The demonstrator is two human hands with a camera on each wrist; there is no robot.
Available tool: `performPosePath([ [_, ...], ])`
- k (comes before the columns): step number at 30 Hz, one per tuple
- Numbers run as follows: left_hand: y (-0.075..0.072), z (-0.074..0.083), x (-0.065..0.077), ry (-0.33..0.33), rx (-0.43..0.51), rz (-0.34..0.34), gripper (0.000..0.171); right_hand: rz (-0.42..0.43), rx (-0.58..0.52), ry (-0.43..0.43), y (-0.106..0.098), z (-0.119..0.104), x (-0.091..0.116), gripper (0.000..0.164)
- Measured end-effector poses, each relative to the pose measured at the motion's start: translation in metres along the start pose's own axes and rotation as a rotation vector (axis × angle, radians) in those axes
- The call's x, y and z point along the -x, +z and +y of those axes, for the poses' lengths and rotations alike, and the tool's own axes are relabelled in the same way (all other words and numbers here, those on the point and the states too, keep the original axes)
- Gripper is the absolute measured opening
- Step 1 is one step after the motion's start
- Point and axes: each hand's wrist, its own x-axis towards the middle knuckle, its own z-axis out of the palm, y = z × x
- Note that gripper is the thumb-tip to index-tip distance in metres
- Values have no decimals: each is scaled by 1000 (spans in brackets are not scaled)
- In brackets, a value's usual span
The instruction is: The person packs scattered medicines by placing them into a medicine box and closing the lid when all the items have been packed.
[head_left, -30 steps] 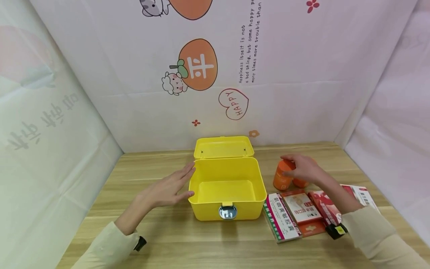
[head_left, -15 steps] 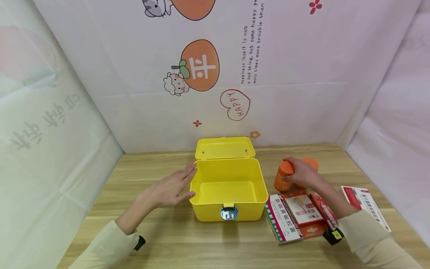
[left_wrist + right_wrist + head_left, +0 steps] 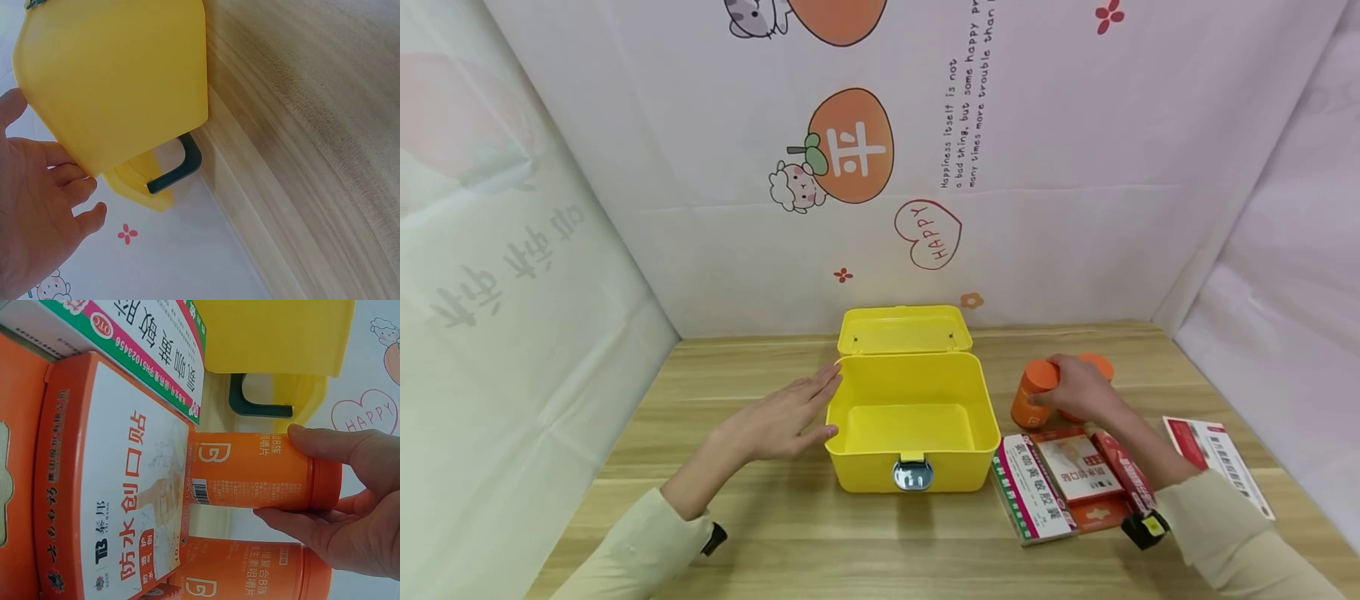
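My right hand (image 3: pixel 1086 392) pinches an orange vitamin B tablet bottle (image 3: pixel 1030 408), thumb on one side and fingers on the other. The right wrist view shows the fingertips on this bottle (image 3: pixel 250 469) near its orange-red cap. A second, similar bottle (image 3: pixel 250 569) stands beside it, partly behind my hand in the head view. With fingers extended, my left hand (image 3: pixel 782 421) rests at the left rim of a yellow medicine box (image 3: pixel 910 473), whose lid (image 3: pixel 904 329) is tipped back. The box's inside shows bare. In the left wrist view, the fingers (image 3: pixel 78 190) lie along the box's edge.
Right of the box lie a capsule carton (image 3: pixel 1033 492), a waterproof plaster box (image 3: pixel 1082 471), a red carton (image 3: pixel 1123 467) under my right forearm, and a red-and-white carton (image 3: pixel 1221 467). A dark green handle (image 3: pixel 187 165) sits behind the box. A printed sheet (image 3: pixel 1037 250) backs the table.
My right hand has shifted slightly right and down, still at the front bottle. Under that wrist, the red carton now shows its narrow side, and the red-and-white carton lies apart. Left hand stays put.
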Motion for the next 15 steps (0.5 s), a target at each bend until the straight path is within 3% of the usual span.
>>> performPosePath([
  [15,-2,1,-3,10,-49,-5,76,53,-15,-46,-10,-11,5,59],
])
